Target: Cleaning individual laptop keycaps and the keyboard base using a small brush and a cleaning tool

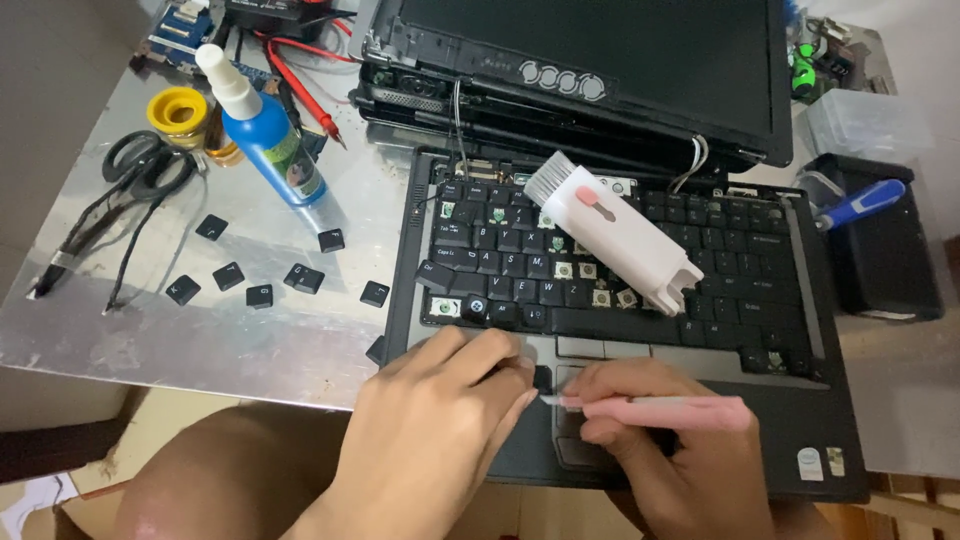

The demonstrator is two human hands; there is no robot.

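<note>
A black laptop (800, 400) lies on a metal table with its keyboard (720, 260) missing several keycaps. My left hand (440, 420) rests on the palm rest and pinches a small black keycap (542, 378) at its fingertips. My right hand (665, 445) grips a thin pink tool (680, 408) whose pale tip touches that keycap. A white cleaning tool (615, 230) with a brush end lies slantwise across the keys.
Several loose black keycaps (258, 296) are scattered on the metal table (200, 340) to the left. A blue spray bottle (262, 130), a yellow tape roll (177, 110), black scissors (140, 165) and red probe leads (300, 90) lie behind. A black box (885, 260) with a blue-handled tool (860, 204) stands right.
</note>
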